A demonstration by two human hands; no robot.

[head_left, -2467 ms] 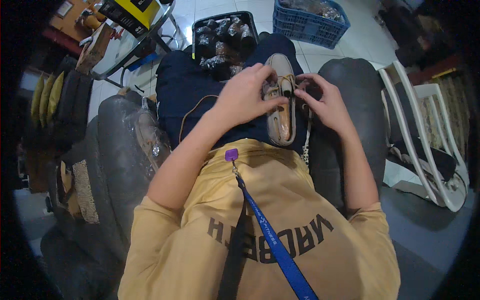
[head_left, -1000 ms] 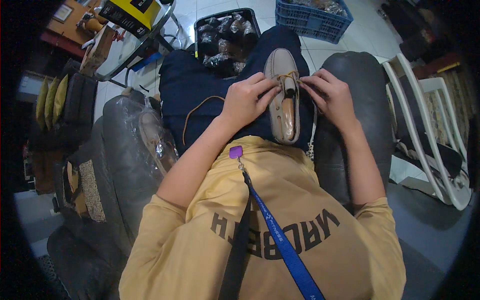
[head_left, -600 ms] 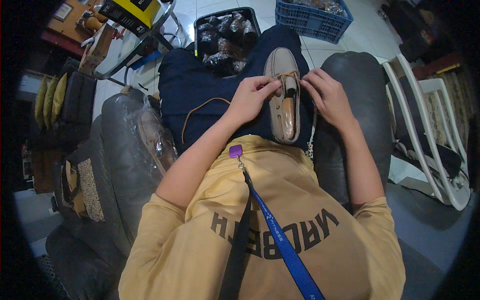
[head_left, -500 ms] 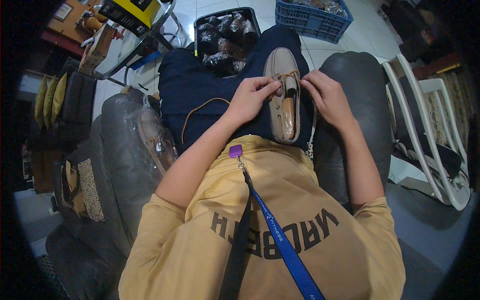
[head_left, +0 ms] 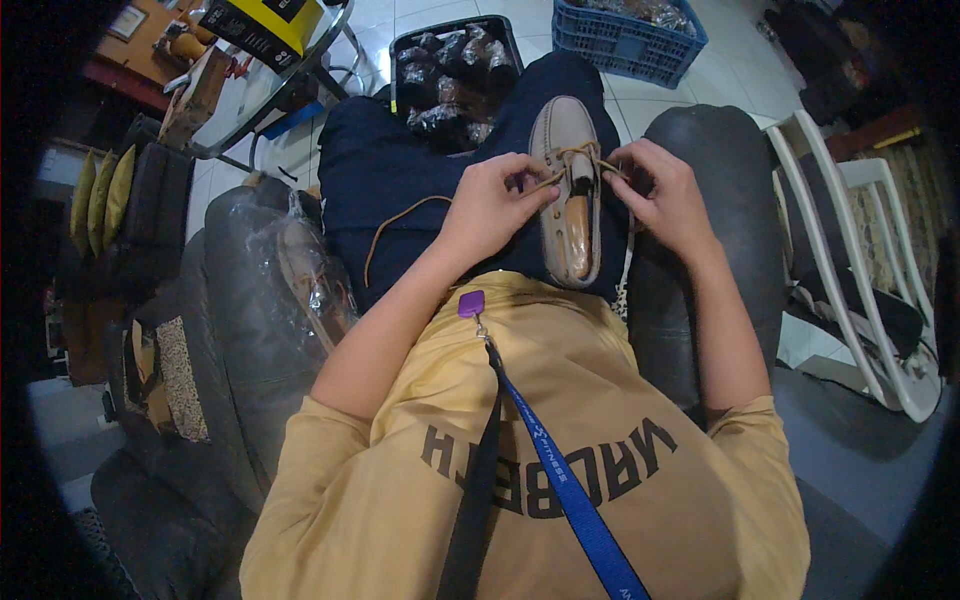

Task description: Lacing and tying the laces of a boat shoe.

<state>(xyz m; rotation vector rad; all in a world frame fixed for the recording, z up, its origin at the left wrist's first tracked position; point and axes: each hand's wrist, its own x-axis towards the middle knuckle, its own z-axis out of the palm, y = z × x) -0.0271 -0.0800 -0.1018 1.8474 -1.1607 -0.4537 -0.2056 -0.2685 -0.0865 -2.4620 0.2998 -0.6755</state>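
A grey-beige moccasin-style shoe (head_left: 565,118) lies on my right thigh, its toe pointing away from me and a tan insole showing inside. Its tan shoelace (head_left: 577,152) crosses over the front of the opening. My left hand (head_left: 490,205) is closed at the shoe's left side, pinching one part of the lace. On the other side my right hand (head_left: 662,192) pinches the lace near the right edge. From the left hand, a loose length of lace (head_left: 402,210) curves over the dark trousers.
A similar shoe in clear plastic (head_left: 308,268) rests by my left on the grey armchair (head_left: 240,300). Ahead on the tiled floor stand a black crate (head_left: 397,75) of plastic-wrapped items and a blue crate (head_left: 620,45). A white plastic chair (head_left: 825,250) is at the right.
My hands have drawn slightly apart, the left one moving left and toward me. The lace now stretches out to both sides of the shoe.
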